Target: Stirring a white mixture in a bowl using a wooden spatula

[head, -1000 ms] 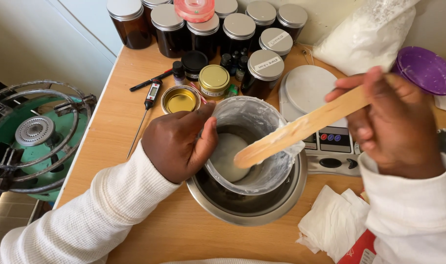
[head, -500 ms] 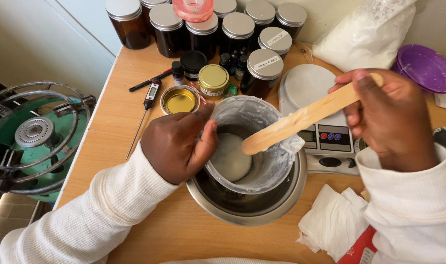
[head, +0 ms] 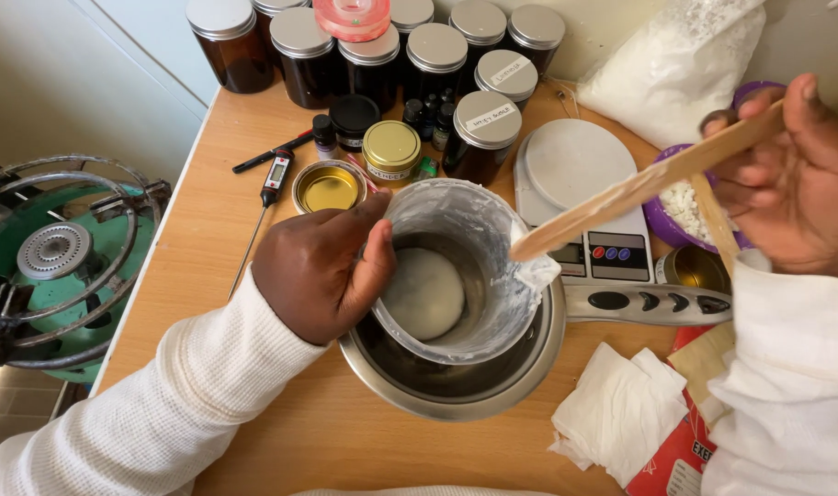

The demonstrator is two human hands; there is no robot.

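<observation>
My left hand [head: 320,268] grips the left side of a cloudy plastic jug [head: 456,266] that is coated in white residue. A pale melted mass [head: 424,292] lies in the jug's bottom. The jug sits inside a steel bowl [head: 456,377] on the wooden table [head: 217,220]. My right hand [head: 796,179] holds a flat wooden stirring stick [head: 639,188] at its upper end. The stick's white-smeared tip is lifted above the jug's right rim, over a kitchen scale [head: 584,174].
Dark amber jars with silver lids [head: 419,55] crowd the back of the table. Also there: a probe thermometer [head: 265,197], an open gold tin [head: 327,188], a purple bowl of white flakes [head: 681,211], a white powder bag [head: 676,64], paper tissue [head: 621,413]. A green gas burner [head: 51,257] stands at left.
My right hand has lifted the stick out of the jug and drawn it up and to the right. The left hand kept its grip on the jug.
</observation>
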